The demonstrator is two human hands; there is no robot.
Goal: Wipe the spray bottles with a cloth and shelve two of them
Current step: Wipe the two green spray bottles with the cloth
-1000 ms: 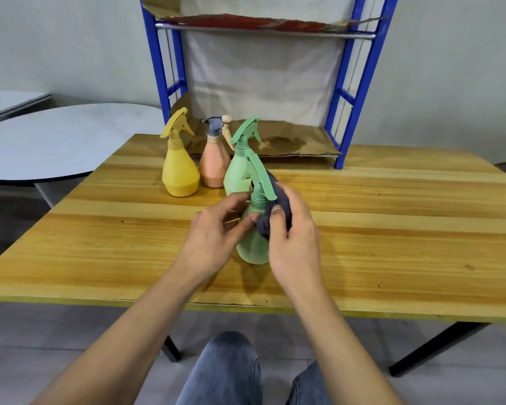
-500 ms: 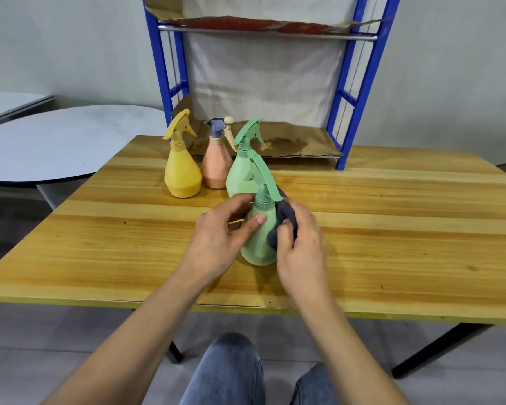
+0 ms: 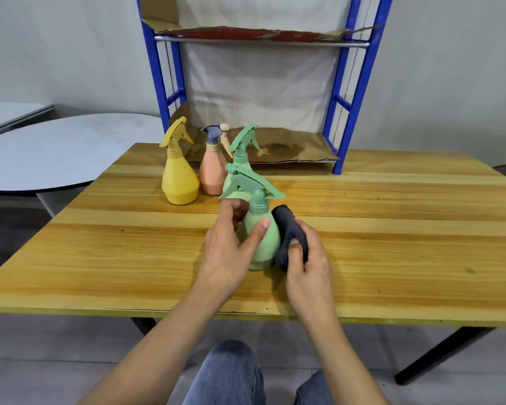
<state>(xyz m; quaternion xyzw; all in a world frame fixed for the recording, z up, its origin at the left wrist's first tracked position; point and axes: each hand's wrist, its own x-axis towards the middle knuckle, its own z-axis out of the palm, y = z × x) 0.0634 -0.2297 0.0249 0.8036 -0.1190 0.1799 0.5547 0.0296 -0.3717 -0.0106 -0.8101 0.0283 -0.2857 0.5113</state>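
A green spray bottle [image 3: 262, 239] stands upright on the wooden table [image 3: 392, 229]. My left hand [image 3: 228, 252] grips its left side, thumb across the front. My right hand [image 3: 307, 267] holds a dark grey cloth [image 3: 288, 232] pressed against the bottle's right side. Behind stand a second green bottle [image 3: 241, 159], an orange bottle [image 3: 212, 173] with a grey nozzle, and a yellow bottle [image 3: 178, 178]. The blue shelf rack [image 3: 341, 106] rises at the table's back, its lower shelf lined with cardboard [image 3: 289, 147].
A round grey table [image 3: 56, 153] lies to the left, beyond the wooden table's edge. The rack's upper shelf [image 3: 260, 39] carries torn cardboard. My knees in jeans [image 3: 231, 375] show below the near table edge.
The cloth slid from the bottle's neck down to its right side. The bottle turned, so its trigger head now points more toward the left.
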